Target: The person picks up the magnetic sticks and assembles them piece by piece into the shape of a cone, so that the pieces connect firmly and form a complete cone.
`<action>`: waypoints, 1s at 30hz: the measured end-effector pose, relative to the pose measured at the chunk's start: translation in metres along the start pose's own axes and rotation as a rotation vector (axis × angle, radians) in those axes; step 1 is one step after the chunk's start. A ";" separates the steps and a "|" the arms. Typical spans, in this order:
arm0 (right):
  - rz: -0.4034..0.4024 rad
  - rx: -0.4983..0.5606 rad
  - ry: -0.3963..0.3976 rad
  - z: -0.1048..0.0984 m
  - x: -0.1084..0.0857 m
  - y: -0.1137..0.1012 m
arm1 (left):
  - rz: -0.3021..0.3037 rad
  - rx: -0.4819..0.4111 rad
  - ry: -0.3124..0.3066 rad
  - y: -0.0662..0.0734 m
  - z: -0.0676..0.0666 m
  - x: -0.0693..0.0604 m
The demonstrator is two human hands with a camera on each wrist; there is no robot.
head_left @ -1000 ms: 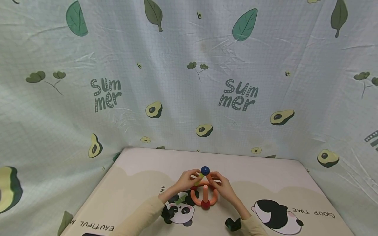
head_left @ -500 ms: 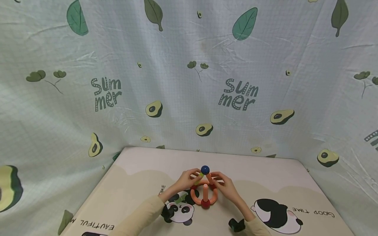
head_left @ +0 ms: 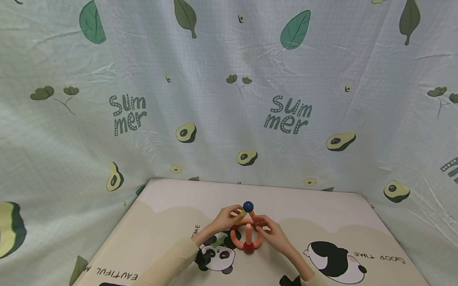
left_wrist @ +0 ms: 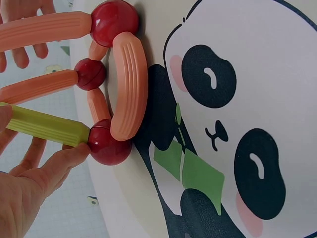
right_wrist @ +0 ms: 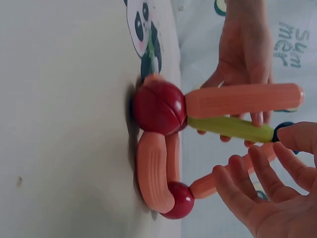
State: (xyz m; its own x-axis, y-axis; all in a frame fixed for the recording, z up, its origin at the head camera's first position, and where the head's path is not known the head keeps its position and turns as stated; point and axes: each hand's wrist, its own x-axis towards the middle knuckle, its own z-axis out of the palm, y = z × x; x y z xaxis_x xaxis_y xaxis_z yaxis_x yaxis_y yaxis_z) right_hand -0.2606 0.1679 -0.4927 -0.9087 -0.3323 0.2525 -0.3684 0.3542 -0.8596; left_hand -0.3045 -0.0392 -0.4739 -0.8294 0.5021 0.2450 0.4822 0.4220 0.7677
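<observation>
A magnetic-stick frame stands on the table: curved orange pieces (left_wrist: pixel 130 87) form a ring joined by red balls (right_wrist: pixel 158 106). One orange stick (right_wrist: pixel 242 99) rises alone from the nearest ball. Behind it, a yellow-green stick (left_wrist: pixel 49 124) and another orange stick (right_wrist: pixel 205 184) lean together under a dark blue ball (head_left: pixel 248 206). My left hand (head_left: pixel 224 217) pinches the yellow-green stick near the left red ball. Beside the leaning orange stick is my right hand (head_left: pixel 274 233), its fingers spread and loosely bent; contact with the stick is unclear. Its fingers partly cover that stick.
The pale table (head_left: pixel 171 270) carries printed pandas (head_left: pixel 220 254) and lettering. A patterned curtain (head_left: pixel 214 99) hangs behind and at the sides. A black object (head_left: pixel 290 281) sits by the right wrist, and a dark edge (head_left: pixel 112 284) shows at the bottom.
My right hand has loosened its fingers from the upper orange stick and shifted slightly down and toward me. The left hand and the stick frame stay in place.
</observation>
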 end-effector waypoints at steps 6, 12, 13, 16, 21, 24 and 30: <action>0.015 0.043 -0.064 0.007 -0.005 -0.003 | 0.004 -0.009 -0.002 0.001 -0.001 0.000; -0.013 0.017 -0.075 0.011 -0.008 -0.002 | 0.007 -0.008 -0.003 0.001 -0.001 0.000; -0.015 0.017 -0.081 0.011 -0.008 -0.003 | 0.007 -0.009 -0.002 0.000 0.000 0.000; -0.014 0.037 -0.099 0.012 -0.010 -0.007 | 0.002 -0.011 -0.001 -0.002 0.000 0.000; -0.004 0.080 -0.127 0.013 -0.013 -0.023 | 0.004 -0.036 0.002 -0.003 0.001 0.001; 0.002 0.085 -0.138 0.015 -0.014 -0.030 | 0.006 -0.046 0.004 -0.003 0.001 0.000; -0.020 0.106 -0.161 0.018 -0.016 -0.029 | 0.002 -0.005 -0.010 -0.002 0.000 -0.001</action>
State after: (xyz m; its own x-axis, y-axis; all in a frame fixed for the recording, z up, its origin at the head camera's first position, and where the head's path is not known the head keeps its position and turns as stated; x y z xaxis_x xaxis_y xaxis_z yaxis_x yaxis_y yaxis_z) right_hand -0.2321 0.1476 -0.4800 -0.8552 -0.4768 0.2030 -0.3555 0.2547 -0.8993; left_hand -0.3050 -0.0405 -0.4754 -0.8253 0.5108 0.2408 0.4827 0.4169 0.7702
